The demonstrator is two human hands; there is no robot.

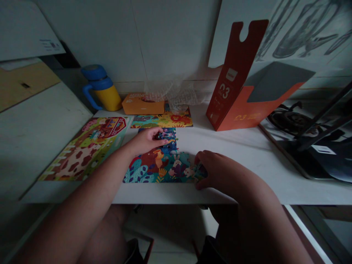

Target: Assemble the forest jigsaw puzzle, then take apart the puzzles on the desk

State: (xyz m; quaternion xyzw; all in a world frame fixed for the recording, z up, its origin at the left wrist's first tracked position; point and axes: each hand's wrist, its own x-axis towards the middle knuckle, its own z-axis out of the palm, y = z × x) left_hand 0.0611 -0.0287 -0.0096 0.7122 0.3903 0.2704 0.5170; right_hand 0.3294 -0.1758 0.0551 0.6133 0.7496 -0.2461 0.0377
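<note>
A partly joined jigsaw puzzle (162, 167) with a bear, a rabbit and leaves lies flat near the table's front edge. My left hand (148, 141) is over its upper part, thumb and fingers closed around dark blue puzzle pieces (165, 136); how many is unclear. At the puzzle's lower right edge, my right hand (210, 167) grips a dark puzzle piece (200, 171) between thumb and fingers. Its fingertips are partly in shadow, and I cannot tell whether that piece is joined to the others.
To the left lies a farm picture puzzle (82, 154); a lion picture (178, 120) is behind. At the back stand a yellow-blue flask (106, 93), an orange box (143, 106), bubble wrap (178, 93) and an open orange carton (236, 106). A black object (299, 146) sits right.
</note>
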